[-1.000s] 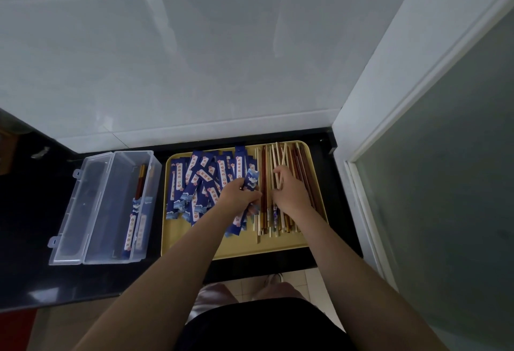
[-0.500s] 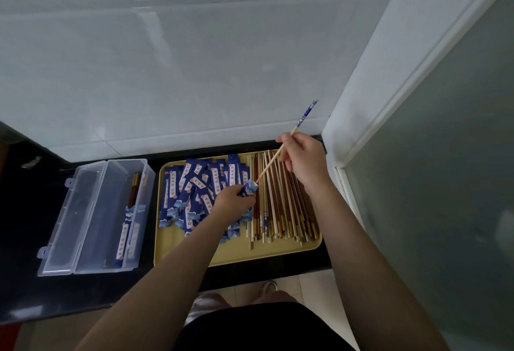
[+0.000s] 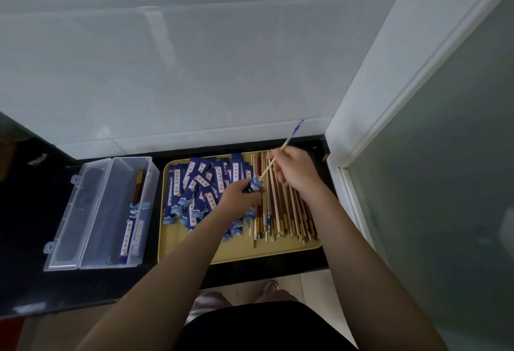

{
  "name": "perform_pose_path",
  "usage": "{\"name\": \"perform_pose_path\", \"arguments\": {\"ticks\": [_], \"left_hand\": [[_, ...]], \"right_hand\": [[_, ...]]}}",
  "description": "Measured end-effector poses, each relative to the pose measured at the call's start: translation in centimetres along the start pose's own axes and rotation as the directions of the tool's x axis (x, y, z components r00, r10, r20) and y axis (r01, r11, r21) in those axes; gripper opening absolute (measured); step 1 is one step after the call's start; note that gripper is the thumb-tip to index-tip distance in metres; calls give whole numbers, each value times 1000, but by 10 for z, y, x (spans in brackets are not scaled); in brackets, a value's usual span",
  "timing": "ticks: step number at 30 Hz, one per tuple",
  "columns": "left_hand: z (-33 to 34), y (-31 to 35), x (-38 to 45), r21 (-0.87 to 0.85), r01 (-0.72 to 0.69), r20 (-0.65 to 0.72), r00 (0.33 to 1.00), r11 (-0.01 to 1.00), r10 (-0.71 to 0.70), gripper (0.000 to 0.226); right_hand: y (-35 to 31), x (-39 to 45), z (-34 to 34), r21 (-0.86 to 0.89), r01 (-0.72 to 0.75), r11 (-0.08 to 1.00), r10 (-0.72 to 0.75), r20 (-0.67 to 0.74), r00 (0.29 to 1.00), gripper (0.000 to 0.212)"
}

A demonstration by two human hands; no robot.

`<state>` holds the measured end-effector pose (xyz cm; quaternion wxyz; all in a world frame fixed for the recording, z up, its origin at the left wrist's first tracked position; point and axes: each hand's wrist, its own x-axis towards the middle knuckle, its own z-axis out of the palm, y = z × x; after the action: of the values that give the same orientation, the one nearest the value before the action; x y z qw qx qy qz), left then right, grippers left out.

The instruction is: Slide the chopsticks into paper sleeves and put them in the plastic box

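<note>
A yellow tray (image 3: 239, 253) holds a heap of blue paper sleeves (image 3: 200, 186) on its left and a row of loose chopsticks (image 3: 286, 217) on its right. My left hand (image 3: 240, 196) grips one blue sleeve (image 3: 254, 183) above the heap. My right hand (image 3: 296, 171) holds a pale chopstick with a blue end (image 3: 289, 140), slanted, its lower tip at the sleeve's mouth. To the left stands an open clear plastic box (image 3: 91, 211) with sleeved chopsticks (image 3: 133, 222) along its right side.
The tray and box sit on a black counter (image 3: 27, 225). A white tiled wall rises behind them. A white door frame (image 3: 370, 116) with frosted glass closes off the right side. Floor tiles and a shoe (image 3: 268, 286) show below the counter edge.
My right hand lifted a chopstick out of the row and raised it to a slant; my left hand took up a sleeve and brought its mouth to the chopstick's tip.
</note>
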<state>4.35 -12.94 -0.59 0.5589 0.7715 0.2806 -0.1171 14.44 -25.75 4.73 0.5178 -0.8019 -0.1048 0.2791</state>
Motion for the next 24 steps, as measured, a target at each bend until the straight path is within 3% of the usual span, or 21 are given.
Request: {"name": "perform_pose_path", "arguments": {"ticks": [2,3,5,8,12,15,17,19,21,24], "left_hand": [[2,5,0,-19,-8,1,1000,1000,8,8],[2,6,0,-22,-2,-3,1000,1000,2,6],[1,6,1,-7,17,-12,1000,1000,-17,5],[0,2,2,53,38,-15,999,998,-37,5],[-1,-6,0,92,77,-32,997,993,-74,8],[-3,-15,0,14,167,-31,986,986,-166,17],[-3,-17,-2,-71,238,0,971,969,-239,21],[-2,-20,-2,-160,307,17,951,938,-308,21],[0,-24,-2,-199,373,38,927,906,-373,24],[3,-31,2,-122,414,74,910,902,-408,26]], "right_hand": [[3,-3,3,-234,-58,970,102,181,978,31],[5,-3,6,-277,-74,958,132,194,972,37],[10,-1,10,-165,-98,982,111,73,991,52],[14,1,12,-13,2,1000,-3,-133,991,68],[18,5,15,-138,25,990,-29,-29,999,51],[26,6,24,-118,-92,989,69,-186,980,49],[38,6,29,-373,-186,909,117,-199,973,26],[51,2,38,-596,-245,765,236,-95,967,13],[62,-3,47,-690,-275,669,354,-29,935,12],[69,-11,60,-769,-252,587,355,-35,934,15]]}}
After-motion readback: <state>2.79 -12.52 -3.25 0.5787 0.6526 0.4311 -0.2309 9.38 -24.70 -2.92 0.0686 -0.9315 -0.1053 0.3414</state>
